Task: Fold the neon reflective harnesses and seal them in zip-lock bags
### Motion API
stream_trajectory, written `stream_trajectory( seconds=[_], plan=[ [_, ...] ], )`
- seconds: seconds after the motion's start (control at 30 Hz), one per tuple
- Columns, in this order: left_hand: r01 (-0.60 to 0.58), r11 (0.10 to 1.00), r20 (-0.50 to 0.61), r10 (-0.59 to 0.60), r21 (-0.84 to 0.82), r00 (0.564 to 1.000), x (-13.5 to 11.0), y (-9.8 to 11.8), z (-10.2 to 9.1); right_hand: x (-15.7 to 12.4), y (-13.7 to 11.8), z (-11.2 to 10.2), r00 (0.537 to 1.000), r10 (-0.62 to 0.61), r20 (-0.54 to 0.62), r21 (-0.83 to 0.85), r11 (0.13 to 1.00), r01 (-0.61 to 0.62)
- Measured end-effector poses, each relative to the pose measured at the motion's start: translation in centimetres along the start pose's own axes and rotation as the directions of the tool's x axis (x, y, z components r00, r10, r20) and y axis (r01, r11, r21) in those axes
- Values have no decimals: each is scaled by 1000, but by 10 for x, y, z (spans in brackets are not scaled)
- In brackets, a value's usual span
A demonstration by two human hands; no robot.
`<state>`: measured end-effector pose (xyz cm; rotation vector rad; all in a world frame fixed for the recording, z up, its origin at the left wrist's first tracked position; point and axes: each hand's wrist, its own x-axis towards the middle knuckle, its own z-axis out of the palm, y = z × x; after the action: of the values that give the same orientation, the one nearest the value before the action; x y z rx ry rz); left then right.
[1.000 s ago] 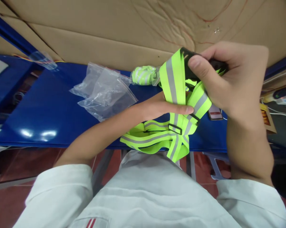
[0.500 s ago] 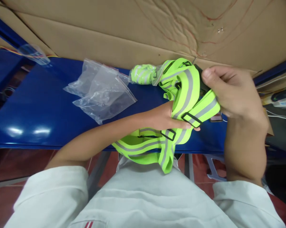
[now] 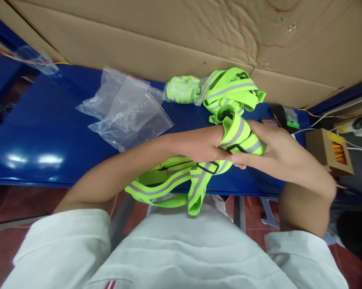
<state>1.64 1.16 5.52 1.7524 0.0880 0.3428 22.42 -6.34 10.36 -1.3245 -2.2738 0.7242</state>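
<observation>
Both my hands grip a neon-yellow reflective strap harness (image 3: 181, 180) with grey stripes and black buckles, over the front edge of a blue table (image 3: 48, 136). My left hand (image 3: 199, 144) is closed on the folded straps from the left. My right hand (image 3: 274, 152) is wrapped round the same bundle from the right. Loose loops of the harness hang down toward my lap. Behind my hands a second folded harness (image 3: 232, 92) lies on the table. Beside it sits a bagged one (image 3: 182, 89).
Empty clear plastic bags (image 3: 123, 110) lie on the table's left half. A cardboard sheet (image 3: 139, 40) stands along the back. At right are a phone (image 3: 279, 114), a small brown box (image 3: 330, 150) and cables (image 3: 346, 112).
My right hand came down from up near the cardboard to the table edge and met my left hand on the bundle. The straps now sit more tightly folded.
</observation>
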Motion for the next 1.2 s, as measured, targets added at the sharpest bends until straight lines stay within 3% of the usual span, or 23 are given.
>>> stream_trajectory(
  seconds=[0.13,0.27,0.37,0.53,0.7,0.87,0.93,1.0,1.1,1.13,1.2],
  plan=[
    [192,951,-27,-205,-243,978,1,1,0,8,8,20,986,100,-133,27,995,-98],
    [377,867,-51,-414,-327,909,-1,-5,-2,21,29,36,981,123,-148,217,972,-89],
    [443,821,-21,-482,-360,876,-2,-13,-5,26,41,44,982,134,-131,288,953,-92],
    [494,795,-35,-539,-353,842,2,-27,-13,26,48,59,954,82,-288,115,992,-51],
    [474,782,-63,-541,-405,839,7,-37,-15,24,46,67,910,23,-413,-22,999,-35],
    [443,781,-95,-532,-441,842,5,-42,-14,17,44,59,843,112,-527,144,989,-42],
    [453,788,-63,-522,-416,850,4,-44,-13,16,44,54,838,205,-506,317,947,-40],
    [435,808,-28,-484,-397,874,3,-44,-10,17,47,50,862,316,-396,520,851,-72],
    [328,847,-78,-393,-418,916,3,-41,-7,22,56,50,885,411,-219,686,710,-160],
    [305,844,-72,-372,-442,925,3,-40,-6,23,59,51,880,420,-222,689,706,-163],
    [291,817,-19,-346,-498,938,2,-39,-4,24,63,53,849,405,-340,628,770,-116]
  ],
)
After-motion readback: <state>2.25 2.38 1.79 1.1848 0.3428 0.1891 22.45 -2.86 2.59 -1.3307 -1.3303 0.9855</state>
